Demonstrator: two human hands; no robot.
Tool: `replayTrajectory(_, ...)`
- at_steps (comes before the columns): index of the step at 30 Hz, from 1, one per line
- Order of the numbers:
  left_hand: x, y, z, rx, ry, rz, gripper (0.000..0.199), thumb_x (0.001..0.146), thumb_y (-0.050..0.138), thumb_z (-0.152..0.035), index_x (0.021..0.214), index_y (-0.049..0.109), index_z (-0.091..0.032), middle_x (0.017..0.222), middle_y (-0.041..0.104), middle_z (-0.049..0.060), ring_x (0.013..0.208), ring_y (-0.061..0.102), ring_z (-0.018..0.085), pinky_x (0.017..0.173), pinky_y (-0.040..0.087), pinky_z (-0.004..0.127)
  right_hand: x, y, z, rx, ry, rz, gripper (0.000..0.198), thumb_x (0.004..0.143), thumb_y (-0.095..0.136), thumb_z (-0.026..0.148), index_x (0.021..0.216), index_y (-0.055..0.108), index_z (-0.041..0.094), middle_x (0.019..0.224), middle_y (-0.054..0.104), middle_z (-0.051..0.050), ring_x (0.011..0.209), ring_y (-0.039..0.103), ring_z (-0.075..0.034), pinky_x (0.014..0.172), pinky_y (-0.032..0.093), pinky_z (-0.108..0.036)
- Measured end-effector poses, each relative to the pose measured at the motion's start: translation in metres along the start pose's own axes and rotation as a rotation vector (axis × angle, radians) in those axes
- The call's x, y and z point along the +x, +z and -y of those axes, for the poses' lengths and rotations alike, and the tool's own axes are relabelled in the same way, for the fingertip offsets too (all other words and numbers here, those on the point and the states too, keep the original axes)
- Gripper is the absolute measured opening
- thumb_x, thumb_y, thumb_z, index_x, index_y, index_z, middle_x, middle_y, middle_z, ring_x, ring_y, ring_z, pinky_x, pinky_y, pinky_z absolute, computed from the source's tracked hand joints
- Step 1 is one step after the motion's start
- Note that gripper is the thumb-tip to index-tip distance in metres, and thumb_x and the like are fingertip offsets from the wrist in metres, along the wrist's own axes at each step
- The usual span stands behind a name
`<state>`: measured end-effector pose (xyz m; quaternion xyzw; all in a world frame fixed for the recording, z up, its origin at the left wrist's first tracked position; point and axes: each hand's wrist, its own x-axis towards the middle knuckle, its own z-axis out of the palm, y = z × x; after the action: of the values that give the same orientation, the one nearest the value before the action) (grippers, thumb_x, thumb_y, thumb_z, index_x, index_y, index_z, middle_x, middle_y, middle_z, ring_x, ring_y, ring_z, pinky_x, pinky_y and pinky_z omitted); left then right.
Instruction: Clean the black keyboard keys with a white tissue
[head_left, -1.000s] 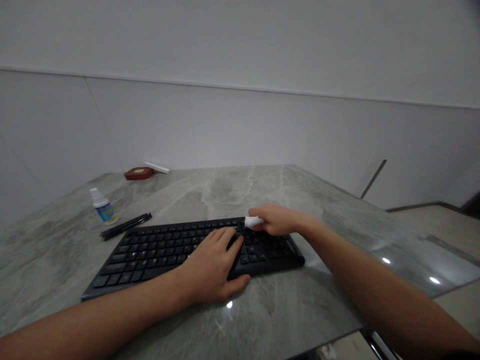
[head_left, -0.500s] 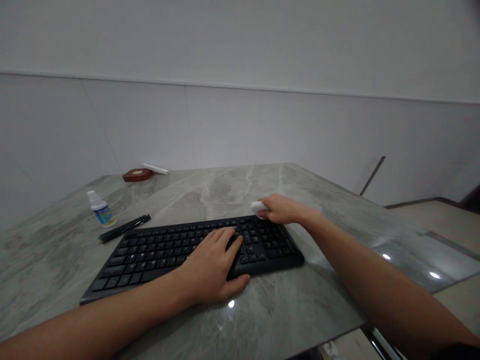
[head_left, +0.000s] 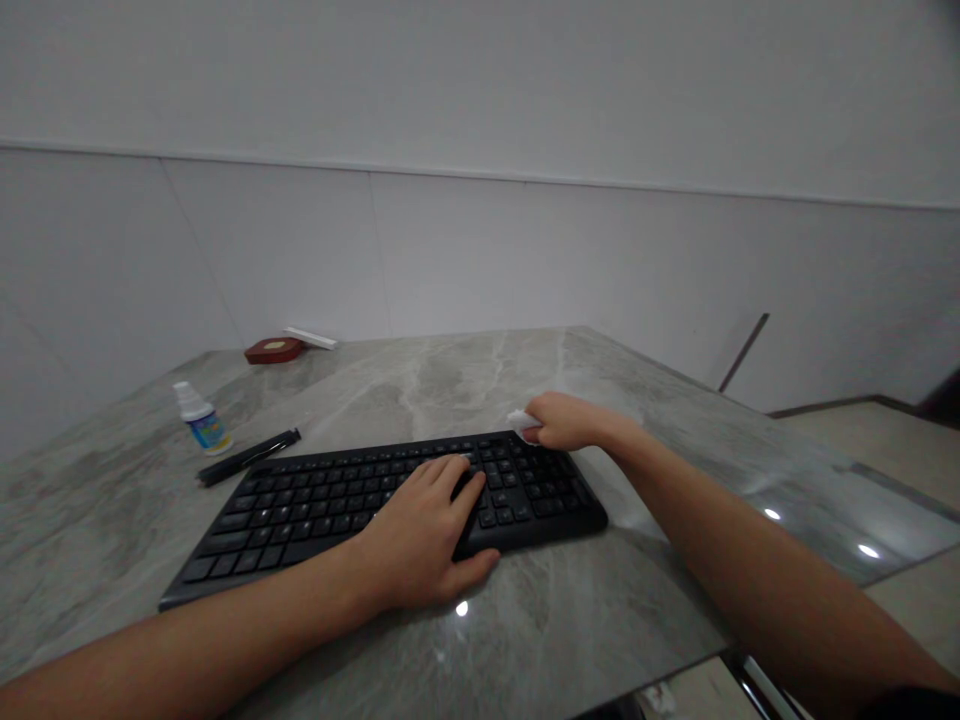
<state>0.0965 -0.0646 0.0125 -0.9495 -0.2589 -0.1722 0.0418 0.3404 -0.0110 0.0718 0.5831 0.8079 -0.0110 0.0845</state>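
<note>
A black keyboard (head_left: 330, 500) lies at a slant on the grey marbled table. My left hand (head_left: 431, 530) rests on its right half, fingers spread over the keys and thumb out past the front edge. At the keyboard's far right edge, my right hand (head_left: 562, 420) is closed on a white wipe (head_left: 520, 419), which looks like tissue or cloth. Part of the wipe sticks out to the left of the fingers, and the rest is hidden in the hand.
Left of the keyboard stand a small white-capped spray bottle (head_left: 202, 422) and a black pen-like stick (head_left: 247, 459). Farther back, by the wall, are a dark red box (head_left: 274, 350) and a white flat bar (head_left: 310, 338). The table (head_left: 450, 385) ends at the right front.
My right hand has shifted slightly to the right with the white wipe along the keyboard's far edge. My left hand has stayed in place.
</note>
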Motion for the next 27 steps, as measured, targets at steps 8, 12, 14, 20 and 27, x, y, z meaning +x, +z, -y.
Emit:
replayTrajectory(8, 0.0005, -0.0005, -0.0004, 0.001, 0.003, 0.004, 0.066, 0.081, 0.061, -0.047, 0.129, 0.052, -0.003, 0.130, 0.049, 0.024, 0.120, 0.049, 0.038, 0.101, 0.044, 0.052, 0.0048, 0.0028, 0.0037, 0.039, -0.056, -0.014, 0.030, 0.084, 0.054, 0.030, 0.094, 0.073, 0.009, 0.095, 0.073, -0.016, 0.083, 0.066, -0.023, 0.065, 0.041, -0.026)
replayTrajectory(12, -0.0003, 0.0000, -0.0002, -0.034, -0.003, -0.018, 0.064, 0.080, 0.062, -0.046, 0.130, 0.052, -0.006, 0.130, 0.050, 0.023, 0.120, 0.049, 0.038, 0.101, 0.044, 0.054, 0.0022, 0.0012, 0.0021, 0.013, -0.034, 0.028, 0.029, 0.081, 0.055, 0.028, 0.092, 0.073, 0.009, 0.092, 0.073, -0.016, 0.081, 0.067, -0.024, 0.062, 0.040, -0.026)
replayTrajectory(14, -0.0008, 0.0006, 0.0001, -0.038, -0.001, -0.021, 0.064, 0.080, 0.061, -0.046, 0.130, 0.052, -0.007, 0.131, 0.050, 0.022, 0.121, 0.049, 0.038, 0.101, 0.044, 0.055, 0.0022, 0.0022, 0.0030, 0.007, -0.052, 0.011, 0.027, 0.081, 0.054, 0.027, 0.091, 0.073, 0.010, 0.092, 0.073, -0.015, 0.082, 0.067, -0.024, 0.062, 0.040, -0.027)
replayTrajectory(20, -0.0007, 0.0008, 0.0003, -0.001, 0.004, -0.008, 0.065, 0.081, 0.060, -0.047, 0.130, 0.052, -0.006, 0.131, 0.049, 0.023, 0.121, 0.048, 0.038, 0.101, 0.043, 0.054, 0.0069, 0.0076, 0.0054, -0.003, -0.041, -0.065, 0.030, 0.086, 0.050, 0.030, 0.096, 0.071, 0.012, 0.096, 0.072, -0.016, 0.087, 0.067, -0.025, 0.066, 0.041, -0.028)
replayTrajectory(27, 0.0001, 0.0001, -0.0002, -0.012, 0.003, 0.004, 0.065, 0.081, 0.061, -0.047, 0.130, 0.052, -0.005, 0.131, 0.049, 0.024, 0.121, 0.048, 0.038, 0.101, 0.043, 0.054, 0.0058, 0.0073, 0.0061, -0.009, -0.102, -0.061, 0.027, 0.084, 0.051, 0.028, 0.092, 0.072, 0.012, 0.093, 0.073, -0.014, 0.086, 0.067, -0.024, 0.068, 0.042, -0.027)
